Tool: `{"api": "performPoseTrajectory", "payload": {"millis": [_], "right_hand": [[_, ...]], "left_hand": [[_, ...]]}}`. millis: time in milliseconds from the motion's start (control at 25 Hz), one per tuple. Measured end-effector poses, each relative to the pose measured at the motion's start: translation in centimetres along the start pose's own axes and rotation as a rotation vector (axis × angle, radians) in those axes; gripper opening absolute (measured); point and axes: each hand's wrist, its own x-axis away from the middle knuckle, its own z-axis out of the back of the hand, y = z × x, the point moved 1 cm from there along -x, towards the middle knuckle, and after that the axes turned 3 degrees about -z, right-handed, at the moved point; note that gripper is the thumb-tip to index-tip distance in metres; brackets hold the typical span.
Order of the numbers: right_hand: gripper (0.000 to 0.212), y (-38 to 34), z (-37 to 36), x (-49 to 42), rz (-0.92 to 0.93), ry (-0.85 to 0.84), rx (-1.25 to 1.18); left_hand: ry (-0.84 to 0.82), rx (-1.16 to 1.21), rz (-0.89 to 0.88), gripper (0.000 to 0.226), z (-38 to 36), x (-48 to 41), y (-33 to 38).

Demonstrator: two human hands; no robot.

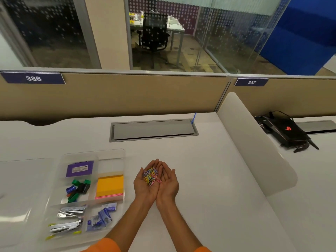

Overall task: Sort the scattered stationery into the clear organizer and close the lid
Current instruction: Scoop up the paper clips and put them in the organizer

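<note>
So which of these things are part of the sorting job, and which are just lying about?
Job: paper clips cupped in left hand and right hand; clear organizer; its lid.
Lying about: black laptop on the neighbouring desk; grey cable hatch.

Counts: 1 clear organizer, 1 purple box, 2 staplers, 1 sticky-note stack. Binder clips: several, blurred. Paper clips: a heap, uncountable. 2 hands.
</note>
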Motion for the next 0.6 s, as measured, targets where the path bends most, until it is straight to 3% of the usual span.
{"api": "performPoseTrajectory", "payload": {"millis": [400,600], "right_hand": [[0.044,11.0,-7.6,0.4,-0.129,-0.013,0.101],[0.046,14.3,-10.0,-1.5,-0.129,0.052,0.215]], "left_hand": [[0.087,0.096,-0.151,0.048,2.3,0.0,12.7],[0.199,0.033,-0.189,0.038,2.5,-0.9,16.6]]}}
